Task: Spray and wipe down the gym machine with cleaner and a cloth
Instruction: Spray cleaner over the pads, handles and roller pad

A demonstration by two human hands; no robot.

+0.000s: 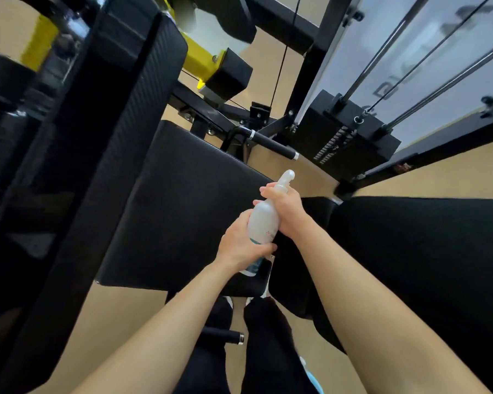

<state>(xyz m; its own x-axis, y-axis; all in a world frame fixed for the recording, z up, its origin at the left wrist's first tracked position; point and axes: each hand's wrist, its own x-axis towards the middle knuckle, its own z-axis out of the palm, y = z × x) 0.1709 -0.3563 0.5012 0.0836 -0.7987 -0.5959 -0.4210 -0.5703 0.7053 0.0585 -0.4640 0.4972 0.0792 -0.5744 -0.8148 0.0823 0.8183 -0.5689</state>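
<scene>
Head view. Both hands were together on one item, the spray bottle. The left hand gripped the lower body of the bottle, fingers curled round it just above a teal band. The right hand gripped the upper part, fingers wrapped round the neck directly below the white spray head. Whether a finger lay on the trigger could not be determined.

The bottle was white and translucent, with small red print on its side. It was held at a tilt, head pointing away from the person, above the near right corner of the black seat pad. It appeared clear of the pad surface.

To the left of the seat pad, a long black back pad ran diagonally across the view. Behind it was a yellow bracket on the black frame. A black handle grip with a metal end cap projected beyond the far edge of the seat pad. To the right of the grip stood the weight stack, with guide rods rising from it in front of a translucent panel. A second black pad filled the right side, beyond the right forearm.

The person's legs in dark trousers showed between the forearms, above a tan floor. A light blue item lay beside the right leg, too hidden to identify.
</scene>
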